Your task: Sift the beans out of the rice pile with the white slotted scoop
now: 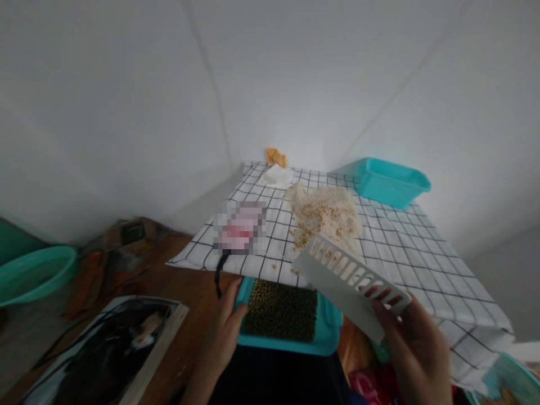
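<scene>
My left hand [225, 326] grips the left edge of a turquoise tray [331, 320], thumb over the rim. Inside it lies a layer of small greenish-brown beans [280, 311]. My right hand [415, 343] is closed on the right end of a flat white plastic piece with a row of slots [337, 281], held tilted above the table's front edge. Behind that piece a heap of pale grains [333, 197] lies on the checked cloth, with yellowish beans [310, 216] scattered over it and toward the front. Part of the heap is hidden by the slotted piece.
A turquoise bin [392, 183] stands at the table's back right. On the checked tablecloth [409, 242] lie a pixelated pinkish object [241, 226], a white crumpled item [276, 176] and an orange cloth [276, 157]. A green basin [37, 275] and a framed picture [109, 349] are at left.
</scene>
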Action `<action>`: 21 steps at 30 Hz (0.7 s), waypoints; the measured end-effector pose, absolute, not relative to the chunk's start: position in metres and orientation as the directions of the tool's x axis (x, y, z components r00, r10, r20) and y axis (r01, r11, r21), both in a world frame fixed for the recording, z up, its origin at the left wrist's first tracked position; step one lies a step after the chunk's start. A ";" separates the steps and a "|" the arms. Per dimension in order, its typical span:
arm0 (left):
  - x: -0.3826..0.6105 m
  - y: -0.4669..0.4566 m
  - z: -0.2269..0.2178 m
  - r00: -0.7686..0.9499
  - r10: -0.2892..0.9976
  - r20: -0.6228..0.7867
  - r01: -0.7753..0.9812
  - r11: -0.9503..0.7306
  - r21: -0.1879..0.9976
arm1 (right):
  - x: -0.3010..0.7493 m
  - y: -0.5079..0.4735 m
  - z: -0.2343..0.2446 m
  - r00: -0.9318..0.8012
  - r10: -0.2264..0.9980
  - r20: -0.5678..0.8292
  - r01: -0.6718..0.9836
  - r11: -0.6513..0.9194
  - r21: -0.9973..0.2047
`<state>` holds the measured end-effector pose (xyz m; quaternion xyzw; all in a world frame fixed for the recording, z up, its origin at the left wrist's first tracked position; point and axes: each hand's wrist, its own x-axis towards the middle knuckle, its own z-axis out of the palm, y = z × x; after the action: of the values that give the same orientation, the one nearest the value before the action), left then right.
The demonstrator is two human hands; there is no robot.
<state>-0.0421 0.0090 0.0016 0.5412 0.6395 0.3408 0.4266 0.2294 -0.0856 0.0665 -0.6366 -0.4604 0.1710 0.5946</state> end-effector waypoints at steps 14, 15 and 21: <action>-0.046 0.008 -0.008 -0.113 0.984 -0.136 0.432 0.172 0.885 | 0.219 -0.058 0.075 0.262 0.829 0.494 0.603 0.259 -0.755; -0.047 0.008 -0.007 -0.096 0.985 -0.143 0.438 0.171 0.883 | 0.219 -0.057 0.076 0.243 0.828 0.504 0.609 0.274 -0.744; -0.052 0.006 -0.002 -0.052 0.986 -0.156 0.449 0.163 0.878 | 0.230 -0.071 0.074 0.333 0.791 0.513 0.491 0.319 -0.810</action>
<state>-0.0518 0.0056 -0.0019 0.5561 0.6455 0.3308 0.4058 0.2303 -0.0706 0.0740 -0.5691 -0.5633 0.1281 0.5852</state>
